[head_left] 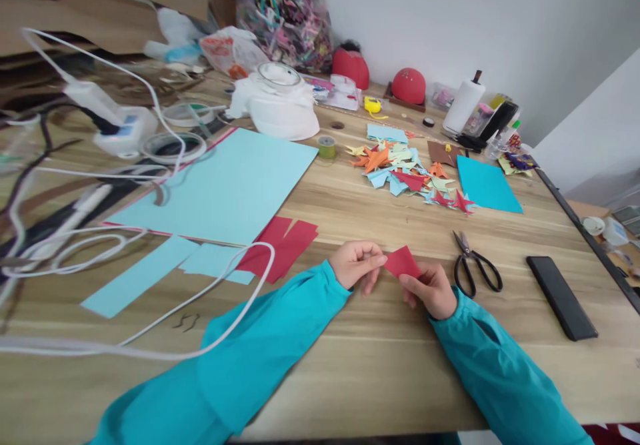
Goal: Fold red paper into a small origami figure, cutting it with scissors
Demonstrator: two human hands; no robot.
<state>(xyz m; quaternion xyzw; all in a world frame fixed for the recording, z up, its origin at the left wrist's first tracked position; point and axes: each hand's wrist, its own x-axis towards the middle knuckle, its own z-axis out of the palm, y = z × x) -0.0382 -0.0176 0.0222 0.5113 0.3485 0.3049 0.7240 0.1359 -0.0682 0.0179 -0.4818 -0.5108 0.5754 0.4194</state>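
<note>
A small square of red paper [401, 262] is held up between both hands, just above the table. My left hand [356, 265] pinches its left corner between thumb and fingers. On the opposite side my right hand [429, 289] grips the lower right edge, thumb on top. Cut pieces of red paper [285, 248] lie to the left of my left hand, partly over light blue paper strips [143, 277]. Close by my right hand rest black-handled scissors [469, 263], blades slightly apart. Beyond the hands spreads a pile of folded paper figures [400, 171] in orange, red, blue and pale yellow.
Large light blue sheets [220, 185] cover the left of the table. A white cable [250, 298] loops beside my left sleeve. At right are a black phone [561, 297] and a turquoise sheet [489, 183]. A white cap [283, 108] and a green tape roll [327, 146] stand farther back.
</note>
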